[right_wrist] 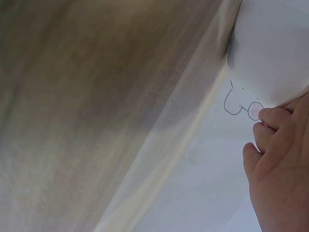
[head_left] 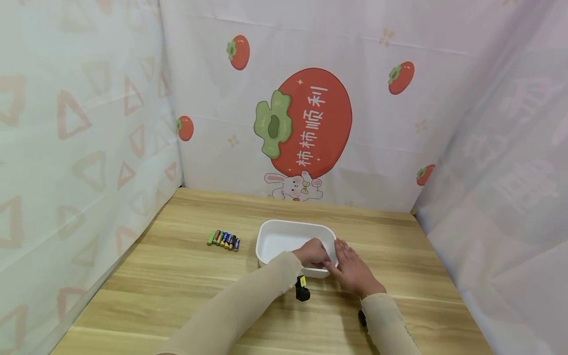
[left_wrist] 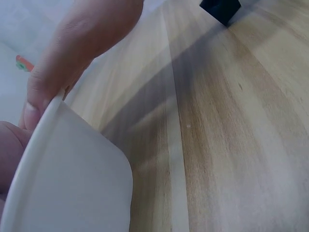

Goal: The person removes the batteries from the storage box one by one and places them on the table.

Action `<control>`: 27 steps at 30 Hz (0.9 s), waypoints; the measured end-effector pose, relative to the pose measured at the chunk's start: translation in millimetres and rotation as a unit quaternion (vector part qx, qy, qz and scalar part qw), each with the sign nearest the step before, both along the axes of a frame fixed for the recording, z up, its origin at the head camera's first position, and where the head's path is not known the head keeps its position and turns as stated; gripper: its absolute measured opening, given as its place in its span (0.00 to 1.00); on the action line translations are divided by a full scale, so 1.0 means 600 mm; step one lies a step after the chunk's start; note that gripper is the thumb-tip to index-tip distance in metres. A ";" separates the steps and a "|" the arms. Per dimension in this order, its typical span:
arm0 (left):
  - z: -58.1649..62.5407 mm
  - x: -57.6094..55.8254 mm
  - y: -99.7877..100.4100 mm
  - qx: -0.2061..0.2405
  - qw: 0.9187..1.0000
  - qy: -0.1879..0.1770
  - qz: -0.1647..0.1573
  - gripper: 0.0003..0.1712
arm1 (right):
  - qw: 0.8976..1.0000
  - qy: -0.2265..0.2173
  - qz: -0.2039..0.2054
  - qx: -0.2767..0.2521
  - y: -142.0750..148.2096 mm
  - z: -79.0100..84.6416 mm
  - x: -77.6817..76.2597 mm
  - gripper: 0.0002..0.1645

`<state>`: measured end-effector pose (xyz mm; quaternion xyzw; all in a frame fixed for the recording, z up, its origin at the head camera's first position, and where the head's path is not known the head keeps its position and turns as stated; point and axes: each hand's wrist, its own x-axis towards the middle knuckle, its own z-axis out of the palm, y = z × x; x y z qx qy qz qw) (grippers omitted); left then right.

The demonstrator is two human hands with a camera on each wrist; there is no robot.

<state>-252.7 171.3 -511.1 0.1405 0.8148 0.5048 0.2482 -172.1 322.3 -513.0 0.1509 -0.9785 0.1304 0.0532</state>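
A white rectangular box (head_left: 277, 241) with rounded corners stands on the wooden table. My left hand (head_left: 312, 252) reaches over its front rim, with curled fingers down inside the front right corner. The fingertips are hidden, so whether they hold something small cannot be seen. My right hand (head_left: 355, 270) holds the box at that corner, its fingers along the outside of the right wall and its thumb over the rim. In the left wrist view, the thumb (left_wrist: 36, 104) of the right hand hooks over the rim. Left of the box lies a row of batteries (head_left: 223, 240).
The wooden table (head_left: 195, 291) runs back to a printed curtain (head_left: 213, 162). More curtains hang at the left and right. A black wrist camera (head_left: 302, 291) hangs under my left wrist, close to the front of the box.
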 end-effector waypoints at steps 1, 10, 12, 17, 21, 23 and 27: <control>0.001 0.000 0.000 0.004 1.000 -0.005 0.002 0.07 | 1.000 0.000 0.001 0.001 0.000 0.000 -0.001 0.48; 0.007 -0.003 0.003 0.057 0.995 -0.079 0.007 0.05 | 1.000 -0.005 0.002 0.003 0.003 0.002 -0.005 0.50; 0.008 -0.002 0.003 0.061 0.994 -0.087 0.008 0.05 | 1.000 -0.004 0.004 0.002 0.002 0.002 -0.004 0.50; 0.014 0.002 0.000 0.054 0.995 -0.081 0.010 0.04 | 1.000 0.000 0.005 0.001 0.000 0.002 -0.004 0.51; 0.013 0.001 0.002 0.052 0.996 -0.074 0.011 0.03 | 1.000 -0.003 0.004 0.002 0.001 0.001 -0.003 0.51; 0.013 0.000 0.003 0.056 0.995 -0.079 0.013 0.03 | 1.000 -0.003 0.003 0.002 0.001 0.001 -0.004 0.51; 0.011 -0.001 0.005 0.065 0.994 -0.088 0.017 0.04 | 1.000 -0.005 0.000 0.001 0.002 0.000 -0.004 0.51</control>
